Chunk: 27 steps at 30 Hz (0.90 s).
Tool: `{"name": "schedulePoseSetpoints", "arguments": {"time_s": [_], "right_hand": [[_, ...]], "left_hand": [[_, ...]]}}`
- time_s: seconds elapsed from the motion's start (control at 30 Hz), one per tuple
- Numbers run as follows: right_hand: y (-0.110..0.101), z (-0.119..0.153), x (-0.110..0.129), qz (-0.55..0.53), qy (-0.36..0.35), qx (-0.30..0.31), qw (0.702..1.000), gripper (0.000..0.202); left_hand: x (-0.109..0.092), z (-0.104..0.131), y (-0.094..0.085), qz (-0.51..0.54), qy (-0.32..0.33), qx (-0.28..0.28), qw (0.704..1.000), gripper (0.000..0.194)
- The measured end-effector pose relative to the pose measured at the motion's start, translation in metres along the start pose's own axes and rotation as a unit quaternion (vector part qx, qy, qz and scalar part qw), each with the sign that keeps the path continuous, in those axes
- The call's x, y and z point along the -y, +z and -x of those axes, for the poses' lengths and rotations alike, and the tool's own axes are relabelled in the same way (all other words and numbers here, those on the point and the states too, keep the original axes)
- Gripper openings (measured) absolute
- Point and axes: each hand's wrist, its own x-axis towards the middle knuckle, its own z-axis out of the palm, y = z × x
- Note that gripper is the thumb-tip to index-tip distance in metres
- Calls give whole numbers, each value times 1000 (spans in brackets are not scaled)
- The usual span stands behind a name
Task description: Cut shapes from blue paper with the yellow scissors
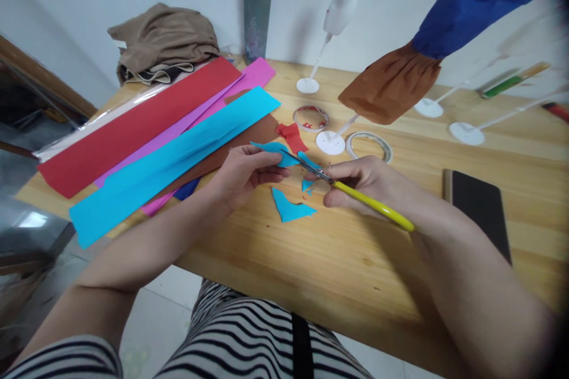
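My left hand (251, 172) pinches a small piece of blue paper (271, 147) between thumb and fingers. In my right hand (360, 180) are scissors with yellow handles (373, 204), their blades meeting the blue paper's right edge. Below the hands, a curved blue scrap (291, 207) lies on the wooden table (284, 254), with a smaller blue scrap (306, 186) above it. A crumpled red piece (292, 137) rests just behind the blades. Long strips of blue (178, 160), red (142, 124) and pink paper (253, 78) overlap at the left.
Behind stand a flask (258, 12) and white doll forms on stands, one wearing a blue and brown paper dress (393, 83). Tape rolls (370, 147) lie near the stands. A dark phone (479, 207) is at the right, a brown cloth (164, 41) at the back left.
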Motion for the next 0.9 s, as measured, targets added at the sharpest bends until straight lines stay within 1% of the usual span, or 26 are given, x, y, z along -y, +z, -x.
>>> {"name": "schedulePoseSetpoints", "arguments": {"time_s": [0.1, 0.23, 0.33, 0.47, 0.57, 0.67, 0.77, 0.9], "right_hand": [[-1, 0, -1, 3, -6, 2, 1000, 55], [0, 0, 0, 8, -12, 2, 1000, 58], [1, 1, 2, 8, -16, 2, 1000, 59], [-3, 3, 3, 2, -60, 28, 998, 52], [-9, 5, 2, 20, -90, 42, 995, 48], [-16, 8, 1, 47, -96, 33, 994, 49], [-21, 11, -4, 61, -96, 1, 993, 52], [-21, 11, -12, 51, -134, -28, 989, 59]], "left_hand": [[0, 0, 1, 10, -9, -5, 1000, 19], [2, -1, -2, 11, -2, 18, 1000, 17], [3, -1, -3, 14, 2, 19, 1000, 18], [1, 1, 0, 0, 4, 17, 1000, 18], [-1, 3, 2, 6, 4, 3, 1000, 19], [0, 3, 2, 15, 8, 6, 1000, 21], [3, 2, -1, 9, 22, 31, 999, 16], [8, -1, -5, -16, 31, 59, 998, 21]]}}
